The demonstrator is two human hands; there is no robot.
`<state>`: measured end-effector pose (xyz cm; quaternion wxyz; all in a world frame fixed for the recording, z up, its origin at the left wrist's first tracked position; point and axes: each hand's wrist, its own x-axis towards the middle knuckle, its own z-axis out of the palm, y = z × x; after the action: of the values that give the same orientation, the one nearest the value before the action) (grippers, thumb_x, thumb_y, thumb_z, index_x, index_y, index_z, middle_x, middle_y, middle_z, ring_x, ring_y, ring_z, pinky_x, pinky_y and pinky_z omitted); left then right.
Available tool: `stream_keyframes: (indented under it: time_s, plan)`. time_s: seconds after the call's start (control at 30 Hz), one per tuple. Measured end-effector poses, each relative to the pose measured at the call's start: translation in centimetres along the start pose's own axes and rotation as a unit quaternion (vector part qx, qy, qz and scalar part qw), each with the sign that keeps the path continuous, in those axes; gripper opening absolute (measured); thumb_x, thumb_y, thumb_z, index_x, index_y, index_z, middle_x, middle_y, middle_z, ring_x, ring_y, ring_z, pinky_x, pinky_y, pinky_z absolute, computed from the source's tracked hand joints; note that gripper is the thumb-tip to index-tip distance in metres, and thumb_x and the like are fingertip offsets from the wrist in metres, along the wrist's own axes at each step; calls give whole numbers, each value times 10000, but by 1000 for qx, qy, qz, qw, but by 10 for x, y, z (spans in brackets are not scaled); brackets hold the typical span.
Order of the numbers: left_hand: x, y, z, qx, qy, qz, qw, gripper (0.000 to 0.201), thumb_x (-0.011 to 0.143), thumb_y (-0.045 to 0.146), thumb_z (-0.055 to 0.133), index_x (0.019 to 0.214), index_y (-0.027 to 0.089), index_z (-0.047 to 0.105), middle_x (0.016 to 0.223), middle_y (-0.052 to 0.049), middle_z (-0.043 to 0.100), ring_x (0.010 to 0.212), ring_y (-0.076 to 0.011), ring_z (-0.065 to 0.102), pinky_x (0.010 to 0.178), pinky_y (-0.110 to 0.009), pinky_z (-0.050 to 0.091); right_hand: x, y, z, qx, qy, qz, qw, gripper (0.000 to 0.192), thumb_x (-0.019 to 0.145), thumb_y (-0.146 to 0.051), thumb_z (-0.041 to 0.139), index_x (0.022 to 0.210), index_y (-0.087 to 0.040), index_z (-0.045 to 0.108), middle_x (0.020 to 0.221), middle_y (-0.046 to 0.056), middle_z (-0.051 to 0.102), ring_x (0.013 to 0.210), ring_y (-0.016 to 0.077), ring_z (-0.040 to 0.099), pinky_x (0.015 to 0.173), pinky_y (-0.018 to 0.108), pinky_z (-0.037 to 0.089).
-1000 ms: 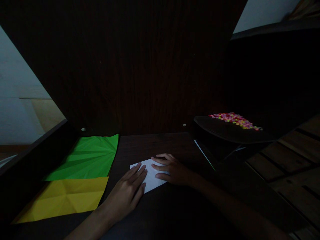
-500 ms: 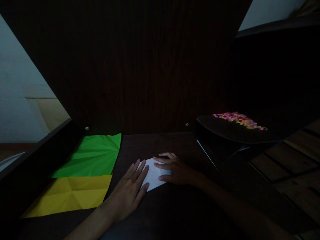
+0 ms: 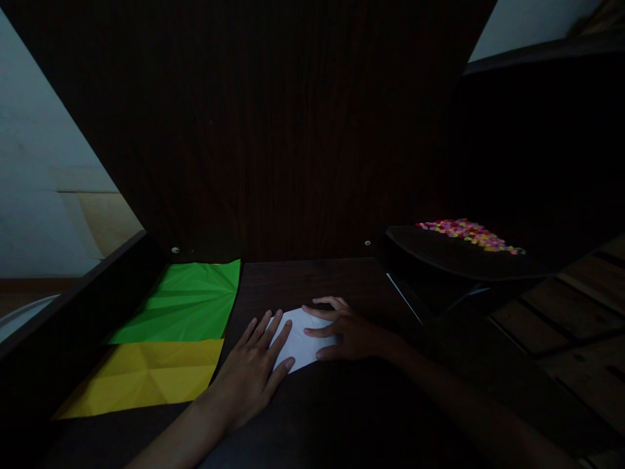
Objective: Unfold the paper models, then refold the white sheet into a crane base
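Observation:
A small white folded paper point(image 3: 300, 342) lies on the dark wooden desk point(image 3: 312, 280) in front of me. My left hand point(image 3: 254, 374) lies flat with spread fingers over the paper's left edge. My right hand point(image 3: 344, 332) presses flat on its right part, fingers pointing left. Both hands hold the paper down; neither grips it. The scene is dim.
A creased green sheet point(image 3: 183, 303) and a creased yellow sheet point(image 3: 146, 378) lie side by side at the left. At the right stands a dark tray point(image 3: 459, 257) with several small colourful pieces point(image 3: 469, 234). A dark wooden back panel point(image 3: 293, 130) rises behind the desk.
My left hand has slid further over the paper's left edge, covering more of it. The view has shifted slightly left. My right hand stays pressed on the paper.

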<state>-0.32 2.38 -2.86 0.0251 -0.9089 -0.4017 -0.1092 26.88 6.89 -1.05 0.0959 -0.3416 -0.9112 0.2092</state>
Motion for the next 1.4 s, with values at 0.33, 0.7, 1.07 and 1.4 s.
stream_keyframes:
  time_s: [0.33,0.7,1.07,1.4]
  plan:
    - [-2,-1,-11,-17,-38,26,999,549,1029,377,339,1536,361,131,1613,-24,188,1465,-325,198,1138,-537,273,-1,3,-7,45,-24,8,999,348,824,-536,680,1134,-378,704,1560,-23,323,1442,365,168,1109,620,158]
    - [1,-2,-15,-31,-53,53,997,561,1014,314,388,1536,337,186,1612,-47,183,1468,-369,127,1125,-642,235,-4,-1,-8,60,-19,26,998,377,826,-479,700,1180,-349,687,1577,29,283,1451,332,184,1124,570,201]
    - [4,0,-12,-79,-40,72,993,570,983,386,461,1501,194,320,1577,-125,272,1456,-308,227,1155,-552,274,-3,1,2,126,56,16,990,572,828,-438,702,1353,-263,558,1491,100,445,1396,307,325,1114,552,267]
    - [8,0,-12,-71,-7,84,994,522,971,425,498,1440,204,436,1507,-108,423,1372,-292,415,1076,-448,445,0,-2,1,293,131,63,945,326,908,-327,603,1216,-236,661,1254,78,666,1155,235,611,1021,444,444]
